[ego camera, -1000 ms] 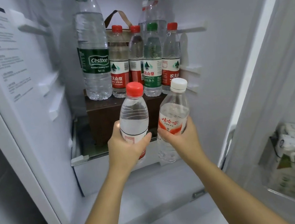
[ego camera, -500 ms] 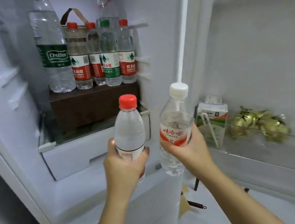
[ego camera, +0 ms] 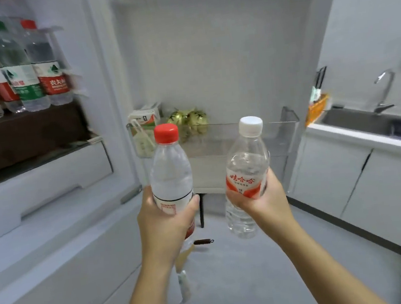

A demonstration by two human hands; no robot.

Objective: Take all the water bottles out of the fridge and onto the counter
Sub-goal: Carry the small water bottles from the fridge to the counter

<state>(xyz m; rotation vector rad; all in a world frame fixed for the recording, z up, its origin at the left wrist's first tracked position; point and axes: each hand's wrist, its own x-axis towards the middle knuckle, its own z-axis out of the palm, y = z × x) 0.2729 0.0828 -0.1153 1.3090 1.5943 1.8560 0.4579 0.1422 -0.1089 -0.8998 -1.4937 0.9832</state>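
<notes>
carton [ego camera: 145, 127] beside gold-wrapped items [ego camera: 187, 120] in door shelf [ego camera: 278, 137], sink [ego camera: 357, 122], faucet [ego camera: 386, 90]

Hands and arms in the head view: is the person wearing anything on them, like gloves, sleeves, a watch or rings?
Nothing that shows. The left hand and the right hand are bare, without gloves. Both forearms are uncovered down to the bottom edge of the picture, so no sleeve is in view. No watch, bracelet or ring can be seen.

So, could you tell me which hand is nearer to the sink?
Right. The right hand, holding the white-capped bottle, is on the side of the sink; the left hand, holding the red-capped bottle, is farther away.
</notes>
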